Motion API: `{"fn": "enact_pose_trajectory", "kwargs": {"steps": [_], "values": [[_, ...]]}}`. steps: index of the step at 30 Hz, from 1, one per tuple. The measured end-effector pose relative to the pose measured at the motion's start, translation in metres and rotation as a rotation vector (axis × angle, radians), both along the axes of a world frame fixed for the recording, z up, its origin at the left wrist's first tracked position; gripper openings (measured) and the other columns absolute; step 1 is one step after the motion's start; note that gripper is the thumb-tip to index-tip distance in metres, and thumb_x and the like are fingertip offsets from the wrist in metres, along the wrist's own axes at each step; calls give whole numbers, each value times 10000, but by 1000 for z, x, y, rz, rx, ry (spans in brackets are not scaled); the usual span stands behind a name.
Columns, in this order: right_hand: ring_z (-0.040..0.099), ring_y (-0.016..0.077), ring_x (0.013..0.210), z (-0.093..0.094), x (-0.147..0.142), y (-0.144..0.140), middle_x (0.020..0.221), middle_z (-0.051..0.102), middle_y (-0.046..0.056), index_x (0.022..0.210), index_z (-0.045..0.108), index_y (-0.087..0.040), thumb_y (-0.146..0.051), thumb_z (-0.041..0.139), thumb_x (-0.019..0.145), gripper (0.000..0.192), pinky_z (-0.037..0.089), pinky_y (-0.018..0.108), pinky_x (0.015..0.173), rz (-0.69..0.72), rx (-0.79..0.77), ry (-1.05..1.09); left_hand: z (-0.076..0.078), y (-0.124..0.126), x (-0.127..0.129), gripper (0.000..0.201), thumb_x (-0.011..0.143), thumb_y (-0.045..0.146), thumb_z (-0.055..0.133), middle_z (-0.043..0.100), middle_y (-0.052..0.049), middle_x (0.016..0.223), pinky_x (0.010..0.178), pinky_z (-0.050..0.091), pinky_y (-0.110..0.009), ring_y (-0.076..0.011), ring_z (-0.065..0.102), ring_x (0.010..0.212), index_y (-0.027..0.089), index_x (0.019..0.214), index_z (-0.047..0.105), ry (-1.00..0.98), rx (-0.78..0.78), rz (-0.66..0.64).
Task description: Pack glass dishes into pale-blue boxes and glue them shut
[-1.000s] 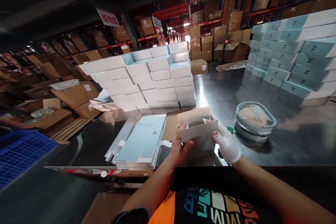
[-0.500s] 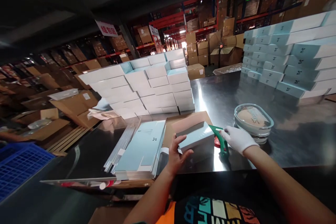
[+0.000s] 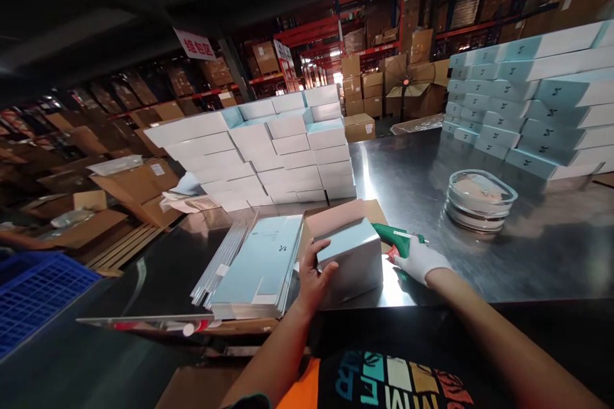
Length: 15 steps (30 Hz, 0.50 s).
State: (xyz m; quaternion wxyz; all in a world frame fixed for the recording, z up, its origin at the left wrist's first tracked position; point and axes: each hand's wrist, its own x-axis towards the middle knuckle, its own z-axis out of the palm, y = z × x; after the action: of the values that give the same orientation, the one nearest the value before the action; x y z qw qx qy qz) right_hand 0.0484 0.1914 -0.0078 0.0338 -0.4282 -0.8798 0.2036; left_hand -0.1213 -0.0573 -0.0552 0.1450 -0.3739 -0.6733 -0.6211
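Note:
My bare left hand [image 3: 311,278] grips the left end of a closed pale blue box [image 3: 352,255] that rests on the steel table [image 3: 432,185] in front of me. My right hand [image 3: 417,262], in a white glove, holds a green and red tape dispenser [image 3: 396,239] just right of the box, its head close to the box's right end. A flat brown cardboard sheet [image 3: 336,214] lies under and behind the box. To the left sits a stack of flat, unfolded blue box blanks [image 3: 263,265].
Folded white-and-blue boxes are piled at the back centre [image 3: 268,147] and along the right [image 3: 537,108]. A round clear lidded container [image 3: 480,201] stands right of my hands. A blue crate [image 3: 33,294] is at the lower left; brown cartons and shelving fill the background.
The open box got shut and set down on the table. My right hand let go of it, took up the tape dispenser and brought it toward the box's right end.

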Motion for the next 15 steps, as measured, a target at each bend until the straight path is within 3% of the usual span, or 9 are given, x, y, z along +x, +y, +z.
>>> {"fn": "enact_pose_trajectory", "kwargs": {"steps": [3, 5, 9, 11, 13, 15], "values": [[783, 370, 985, -4, -2, 4, 1077, 801, 192, 1354, 661, -196, -445, 904, 741, 705, 573, 429, 825, 2, -68, 116, 11, -1, 5, 700, 827, 861, 721, 807, -106, 1145, 1099, 534, -486, -342, 722, 1190, 236, 1132, 792, -68, 36, -24], [776, 376, 940, -5, 2, 8, 1006, 800, 176, 1301, 653, -180, -367, 932, 652, 730, 583, 436, 797, -10, -153, 256, 20, -1, 7, 688, 831, 847, 731, 798, -103, 1127, 1019, 562, -450, -321, 733, 1120, 229, 1129, 787, -126, 67, -41], [765, 313, 804, -7, 16, 6, 908, 790, 98, 1251, 619, -183, -312, 803, 675, 618, 606, 399, 699, 5, -342, 536, 35, -5, 11, 666, 827, 819, 758, 788, -84, 1074, 941, 569, -410, -293, 726, 1034, 220, 1118, 774, -247, 121, -49], [768, 304, 852, -8, 21, -2, 966, 802, 98, 1226, 638, -217, -340, 741, 706, 544, 628, 410, 764, -56, -281, 657, 41, -6, 12, 669, 809, 806, 787, 780, -71, 1045, 913, 564, -387, -278, 717, 1005, 217, 1127, 766, -318, 132, -78], [763, 335, 987, -6, 25, -11, 1088, 803, 130, 1218, 654, -211, -385, 733, 682, 569, 627, 464, 918, -176, -118, 822, 47, -7, 14, 680, 787, 794, 816, 771, -62, 1028, 883, 560, -365, -266, 710, 984, 216, 1139, 756, -381, 139, -108], [741, 364, 1097, -1, 28, -17, 1181, 794, 154, 1220, 665, -196, -426, 733, 675, 596, 588, 514, 1046, -175, 19, 937, 52, -7, 16, 683, 771, 782, 837, 766, -59, 1027, 849, 557, -352, -260, 707, 961, 217, 1144, 747, -413, 142, -132]]}}
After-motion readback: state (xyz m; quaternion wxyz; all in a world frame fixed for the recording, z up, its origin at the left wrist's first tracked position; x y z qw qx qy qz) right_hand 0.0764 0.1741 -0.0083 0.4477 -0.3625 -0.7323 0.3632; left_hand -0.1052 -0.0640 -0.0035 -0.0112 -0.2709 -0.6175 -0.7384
